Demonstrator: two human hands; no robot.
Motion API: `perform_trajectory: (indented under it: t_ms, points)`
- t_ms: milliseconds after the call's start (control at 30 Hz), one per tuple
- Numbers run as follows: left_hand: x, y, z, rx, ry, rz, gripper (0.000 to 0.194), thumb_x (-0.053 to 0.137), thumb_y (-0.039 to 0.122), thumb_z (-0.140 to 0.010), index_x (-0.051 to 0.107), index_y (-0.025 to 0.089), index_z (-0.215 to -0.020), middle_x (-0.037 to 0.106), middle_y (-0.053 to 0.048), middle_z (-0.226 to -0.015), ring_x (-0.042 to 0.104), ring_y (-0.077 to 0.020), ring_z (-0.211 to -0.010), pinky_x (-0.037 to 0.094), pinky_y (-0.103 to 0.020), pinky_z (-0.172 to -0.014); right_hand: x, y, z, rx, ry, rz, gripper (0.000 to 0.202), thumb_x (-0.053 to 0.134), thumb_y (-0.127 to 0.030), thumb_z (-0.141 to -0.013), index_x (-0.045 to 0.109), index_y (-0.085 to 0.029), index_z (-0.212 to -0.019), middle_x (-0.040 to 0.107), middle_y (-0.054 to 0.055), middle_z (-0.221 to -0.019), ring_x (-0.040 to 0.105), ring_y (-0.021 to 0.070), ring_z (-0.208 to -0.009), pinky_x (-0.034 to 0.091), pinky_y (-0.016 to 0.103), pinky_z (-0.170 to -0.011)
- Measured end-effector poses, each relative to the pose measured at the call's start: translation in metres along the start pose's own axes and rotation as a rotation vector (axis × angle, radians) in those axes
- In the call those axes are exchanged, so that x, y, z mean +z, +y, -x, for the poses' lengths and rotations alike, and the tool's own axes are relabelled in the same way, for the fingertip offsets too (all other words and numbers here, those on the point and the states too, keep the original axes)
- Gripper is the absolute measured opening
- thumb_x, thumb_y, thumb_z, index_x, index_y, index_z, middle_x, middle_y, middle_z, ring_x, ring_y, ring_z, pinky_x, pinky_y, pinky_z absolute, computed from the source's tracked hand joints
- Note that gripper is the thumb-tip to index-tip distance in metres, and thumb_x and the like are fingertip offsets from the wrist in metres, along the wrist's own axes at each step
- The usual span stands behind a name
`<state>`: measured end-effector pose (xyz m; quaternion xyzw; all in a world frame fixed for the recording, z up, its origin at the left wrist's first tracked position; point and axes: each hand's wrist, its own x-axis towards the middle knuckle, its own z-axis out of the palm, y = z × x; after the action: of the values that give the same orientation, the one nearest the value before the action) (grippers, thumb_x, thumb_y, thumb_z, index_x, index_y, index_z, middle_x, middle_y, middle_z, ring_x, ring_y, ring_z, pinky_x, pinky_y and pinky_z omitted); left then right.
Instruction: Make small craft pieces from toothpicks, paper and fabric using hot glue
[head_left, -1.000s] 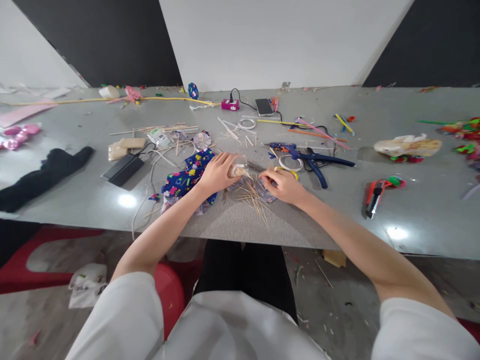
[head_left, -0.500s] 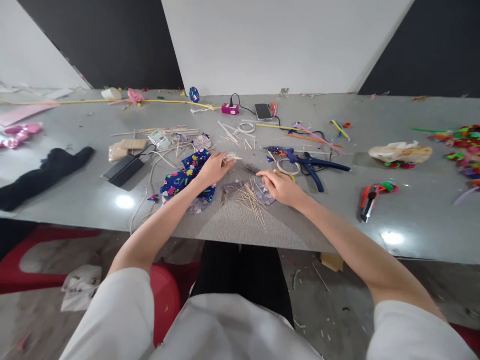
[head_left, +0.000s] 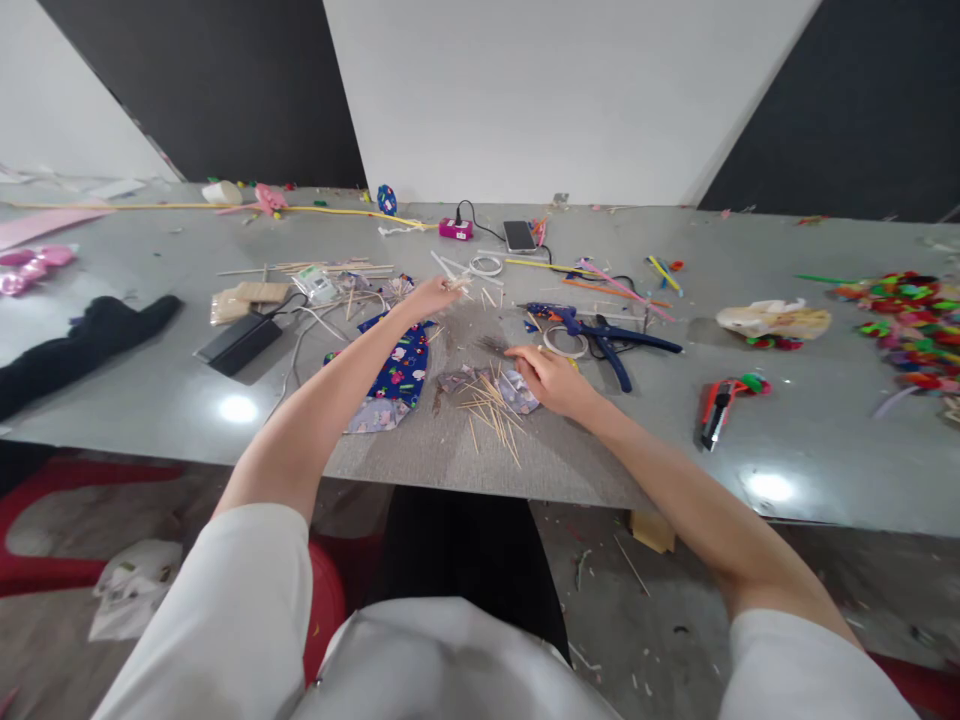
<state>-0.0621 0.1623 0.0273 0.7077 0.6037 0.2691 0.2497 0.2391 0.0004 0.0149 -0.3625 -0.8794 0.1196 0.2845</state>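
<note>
L hand (head_left: 433,297) is out over the table (head_left: 427,472), fingers clamped on a small pale bundle (head_left: 455,287), details blurred. R hand (head_left: 551,380): index out nr a dark thin thing (head_left: 491,345), other fingers curled; can't tell if they grip anything. Loose sticks (head_left: 491,408) lie partly on grey cloth (head_left: 523,393), just beside R hand. Blue cloth (head_left: 405,375) is nr L forearm.
</note>
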Motion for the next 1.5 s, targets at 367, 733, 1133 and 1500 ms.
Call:
perform_trajectory:
  t_ms: [367, 733, 1133, 1500]
  points:
    - [0.044, 0.046, 0.071, 0.462, 0.195, -0.178, 0.040, 0.063, 0.018, -0.090, 0.065, 0.018, -0.130, 0.065, -0.016, -0.133, 0.052, -0.0350, -0.131, 0.040, -0.057, -0.117, -0.004, -0.002, 0.000, 0.071, 0.019, -0.099, 0.032, 0.040, -0.034, -0.112, 0.061, -0.025, -0.134, 0.075, 0.008, -0.108, 0.071, 0.0217, -0.093, 0.054, 0.036, -0.088]
    - [0.047, 0.050, 0.134, 0.813, -0.108, -0.102, 0.041, 0.050, 0.009, -0.096, 0.079, 0.029, -0.118, 0.068, -0.008, -0.140, 0.052, -0.0284, -0.138, 0.042, -0.055, -0.116, -0.008, -0.002, 0.001, 0.009, 0.317, -0.156, 0.029, 0.040, -0.040, -0.113, 0.064, -0.027, -0.124, 0.070, 0.002, -0.089, 0.069, 0.0166, -0.081, 0.056, 0.031, -0.082]
    - [0.052, 0.061, 0.144, 0.770, -0.045, 0.033, 0.033, 0.053, 0.026, -0.106, 0.067, 0.026, -0.137, 0.069, -0.011, -0.136, 0.058, -0.0264, -0.130, 0.043, -0.048, -0.116, -0.008, 0.000, 0.001, 0.098, 0.388, -0.199, 0.030, 0.044, -0.045, -0.112, 0.066, -0.026, -0.120, 0.070, 0.002, -0.090, 0.069, 0.0157, -0.078, 0.057, 0.031, -0.077]
    - [0.070, 0.052, 0.139, 0.751, -0.040, 0.044, 0.012, 0.068, 0.032, -0.100, 0.069, 0.021, -0.097, 0.072, -0.010, -0.119, 0.060, -0.0248, -0.116, 0.044, -0.044, -0.110, -0.004, 0.000, 0.001, 0.108, 0.423, -0.210, 0.030, 0.044, -0.045, -0.112, 0.066, -0.026, -0.120, 0.069, 0.002, -0.089, 0.069, 0.0153, -0.076, 0.062, 0.030, -0.074]
